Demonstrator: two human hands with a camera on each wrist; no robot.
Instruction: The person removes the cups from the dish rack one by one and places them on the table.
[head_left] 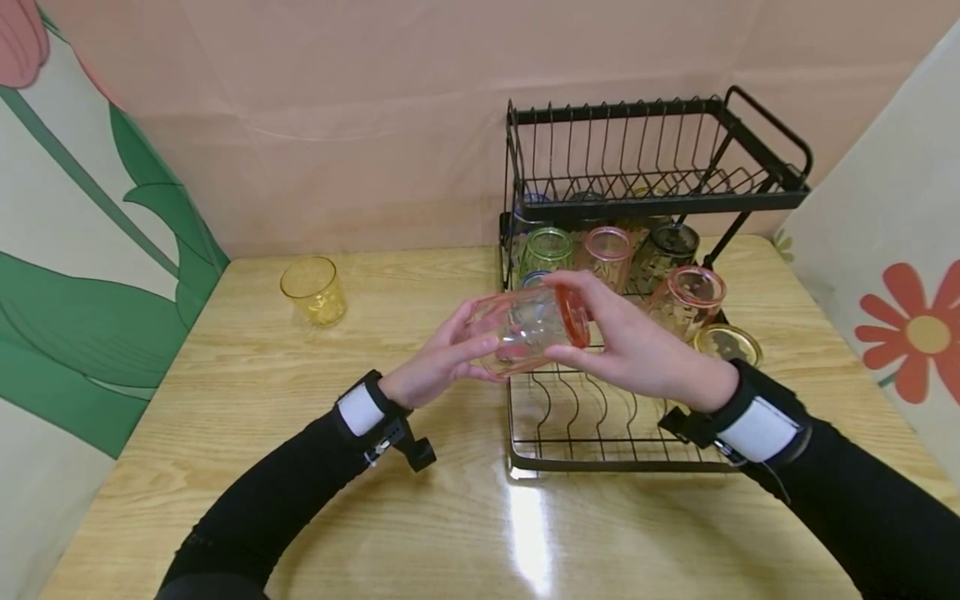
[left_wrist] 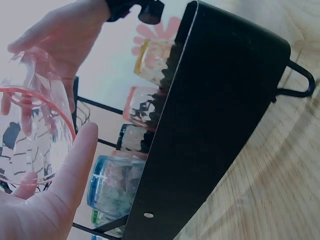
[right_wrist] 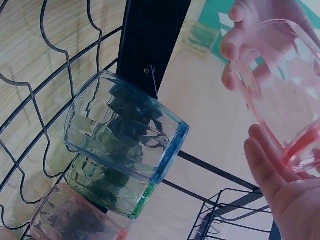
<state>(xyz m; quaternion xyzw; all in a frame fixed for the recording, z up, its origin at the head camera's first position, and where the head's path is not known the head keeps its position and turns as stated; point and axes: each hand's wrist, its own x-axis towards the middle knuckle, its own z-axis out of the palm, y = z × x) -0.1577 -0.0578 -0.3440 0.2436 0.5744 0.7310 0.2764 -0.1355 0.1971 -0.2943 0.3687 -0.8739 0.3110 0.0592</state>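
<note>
Both hands hold a clear pink-tinted drinking glass (head_left: 525, 325) on its side, in front of the dish rack (head_left: 622, 465). My left hand (head_left: 450, 350) grips the end with the rim, thumb along the outer wall. At the other end, the right hand (head_left: 641, 346) has fingers and thumb round the thick reddish base. The left wrist view shows the glass's mouth and pink rim (left_wrist: 50, 105) close to the left thumb. In the right wrist view the faceted wall (right_wrist: 285, 95) spans between the two hands.
Several coloured glasses stand bottom-up in the rack's lower tier, among them a green one (head_left: 546, 250), a pink one (head_left: 688, 292) and a blue one (right_wrist: 125, 127). The rack's upper basket (head_left: 637, 200) overhangs some. A yellow glass (head_left: 315, 292) stands upright on the table's left.
</note>
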